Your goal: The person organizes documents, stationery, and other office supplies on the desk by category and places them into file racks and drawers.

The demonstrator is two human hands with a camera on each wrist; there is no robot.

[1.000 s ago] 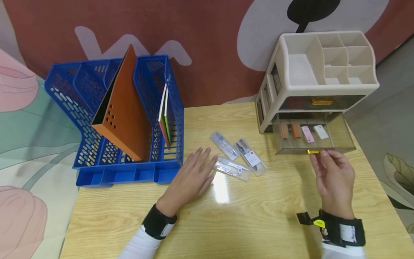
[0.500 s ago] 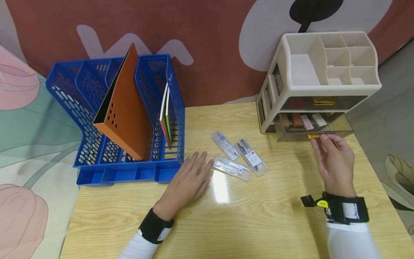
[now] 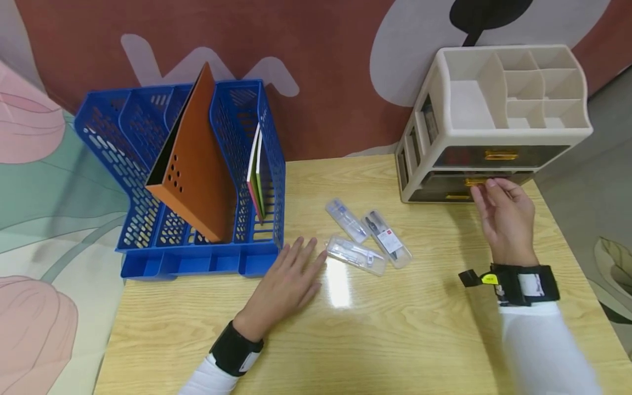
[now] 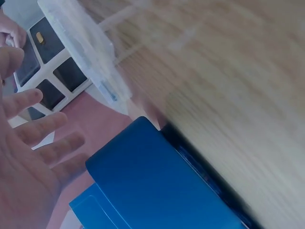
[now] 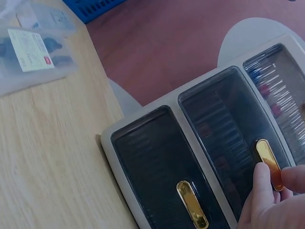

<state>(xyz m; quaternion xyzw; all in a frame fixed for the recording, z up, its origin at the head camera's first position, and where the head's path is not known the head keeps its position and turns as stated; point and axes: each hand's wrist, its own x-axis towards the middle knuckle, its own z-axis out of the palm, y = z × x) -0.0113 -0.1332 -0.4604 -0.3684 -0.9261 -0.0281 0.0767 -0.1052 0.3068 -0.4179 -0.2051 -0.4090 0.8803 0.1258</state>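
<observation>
My right hand pinches the gold handle of the middle drawer between thumb and fingers. That drawer belongs to a cream desktop organizer and looks flush with its front; the erasers seen in it before are now hidden. Palm down near the blue file rack, my left hand lies with its fingers spread and straight, holding nothing. Just past its fingertips are three clear plastic cases: one nearest the hand, one behind, and one with a white label to the right.
A blue file rack stands at the left, with an orange folder and thin booklets upright in it. The organizer's top drawer and bottom drawer are closed. A patterned cloth hangs behind the table.
My right hand has pushed the middle drawer back into the organizer, moving away from me with the handle. The left hand has barely shifted.
</observation>
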